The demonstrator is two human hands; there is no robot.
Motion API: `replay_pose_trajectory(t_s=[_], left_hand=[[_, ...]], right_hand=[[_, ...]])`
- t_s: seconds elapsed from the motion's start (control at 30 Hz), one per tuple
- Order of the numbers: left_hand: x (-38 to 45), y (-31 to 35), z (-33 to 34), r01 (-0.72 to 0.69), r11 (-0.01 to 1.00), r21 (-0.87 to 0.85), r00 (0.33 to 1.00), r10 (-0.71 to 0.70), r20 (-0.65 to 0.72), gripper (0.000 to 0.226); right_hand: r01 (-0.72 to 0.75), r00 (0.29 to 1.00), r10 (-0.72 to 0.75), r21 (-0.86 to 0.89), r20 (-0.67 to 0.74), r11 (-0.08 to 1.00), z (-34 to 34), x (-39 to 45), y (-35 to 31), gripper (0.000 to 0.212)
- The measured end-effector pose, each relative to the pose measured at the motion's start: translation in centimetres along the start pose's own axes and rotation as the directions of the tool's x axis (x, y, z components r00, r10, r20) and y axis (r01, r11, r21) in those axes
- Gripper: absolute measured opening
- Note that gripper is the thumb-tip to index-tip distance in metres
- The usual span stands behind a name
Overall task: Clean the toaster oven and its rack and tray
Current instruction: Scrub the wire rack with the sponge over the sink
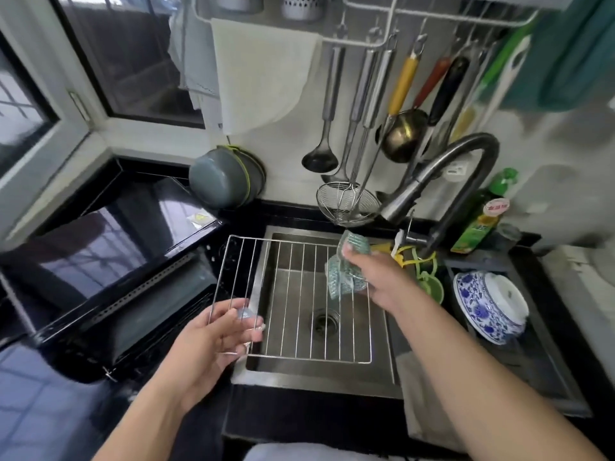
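The wire rack [293, 294] was held level over the steel sink [332, 371], its left end reaching out past the basin's left rim. The left hand [213, 344] took its near-left corner in a curled grip, fingers wrapped round the outer wires, with something small and bluish, too blurred to make out, showing between the fingertips. The right hand [372, 281] had its grip closed on a teal scrubbing cloth [346, 267], bunched against the rack's far-right bars with one fold standing up above the fingers and the rest hanging at the wires. The black toaster oven [109, 261] sat on the bench to the left of the sink, touching neither hand. A dark curved faucet [442, 181] arched over the sink's right back corner, with ladles and a wire skimmer [346, 204] hanging on the wall behind. Right of the sink, a blue-and-white bowl [489, 307] lay tilted in a dark drainer, and a green bottle [482, 217] stood behind it.
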State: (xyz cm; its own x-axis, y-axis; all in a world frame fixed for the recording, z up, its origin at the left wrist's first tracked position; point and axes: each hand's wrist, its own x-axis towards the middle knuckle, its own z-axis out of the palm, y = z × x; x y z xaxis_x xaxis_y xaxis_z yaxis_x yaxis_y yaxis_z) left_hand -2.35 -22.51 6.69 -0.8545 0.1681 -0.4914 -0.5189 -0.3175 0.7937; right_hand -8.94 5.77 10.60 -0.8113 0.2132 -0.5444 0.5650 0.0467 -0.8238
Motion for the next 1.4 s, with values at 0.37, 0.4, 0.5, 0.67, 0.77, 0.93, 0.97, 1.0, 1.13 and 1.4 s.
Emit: replay_pose_trajectory(t_s=[0.37, 0.4, 0.5, 0.67, 0.77, 0.93, 0.97, 1.0, 1.13, 1.4], left_hand=[[1.5, -0.7, -1.3, -0.005, 0.972, -0.234, 0.999, -0.003, -0.033, 0.026], [1.5, -0.5, -1.3, -0.01, 0.974, -0.227, 0.999, 0.001, -0.037, 0.026], [1.6, -0.3, -1.3, -0.032, 0.976, -0.213, 0.998, 0.019, -0.061, 0.026], [1.4, -0.9, 0.5, -0.024, 0.98, -0.198, 0.999, 0.017, -0.038, 0.025], [1.2, -0.5, 1.5, -0.01, 0.989, -0.15, 1.0, 0.013, 0.018, 0.025], [0.4, 0.0, 1.4, 0.011, 1.0, -0.014, 0.997, -0.01, 0.078, 0.027], [0.2, -0.1, 1.4, 0.02, 1.0, -0.008, 0.996, -0.019, 0.083, 0.027], [0.0, -0.1, 1.5, 0.024, 1.0, -0.003, 0.996, -0.024, 0.086, 0.027], [0.1, -0.1, 1.8, 0.012, 1.0, -0.01, 0.996, -0.011, 0.092, 0.027], [0.3, -1.3, 2.1, -0.099, 0.949, -0.3, 0.994, 0.078, -0.082, 0.028]], right_hand=[[0.067, 0.996, -0.075, -0.145, -0.048, 0.987, 3.4, -1.1, 4.8, 0.03], [0.053, 0.998, -0.057, -0.123, -0.026, 0.991, 3.5, -1.2, 5.1, 0.03], [-0.068, 0.98, 0.06, 0.037, 0.189, 0.997, 2.7, -1.7, 5.9, 0.023], [-0.007, 0.991, 0.003, 0.024, 0.137, 1.0, 1.2, -2.2, 5.5, 0.017], [0.02, 0.997, -0.028, -0.102, -0.077, 0.995, 0.7, -1.5, 4.0, 0.031], [-0.037, 0.999, 0.033, 0.112, 0.037, 0.993, -2.3, 0.4, 1.0, 0.025], [-0.032, 0.997, 0.021, 0.146, 0.079, 0.989, -2.9, 0.5, 0.5, 0.023], [-0.025, 0.994, 0.006, 0.178, 0.107, 0.984, -3.3, 0.6, 0.1, 0.025], [-0.01, 1.0, 0.008, 0.115, 0.017, 0.993, -2.7, 0.6, 0.1, 0.021], [-0.024, 0.97, 0.036, -0.055, 0.242, 0.998, 0.2, -0.9, 3.9, 0.025]])
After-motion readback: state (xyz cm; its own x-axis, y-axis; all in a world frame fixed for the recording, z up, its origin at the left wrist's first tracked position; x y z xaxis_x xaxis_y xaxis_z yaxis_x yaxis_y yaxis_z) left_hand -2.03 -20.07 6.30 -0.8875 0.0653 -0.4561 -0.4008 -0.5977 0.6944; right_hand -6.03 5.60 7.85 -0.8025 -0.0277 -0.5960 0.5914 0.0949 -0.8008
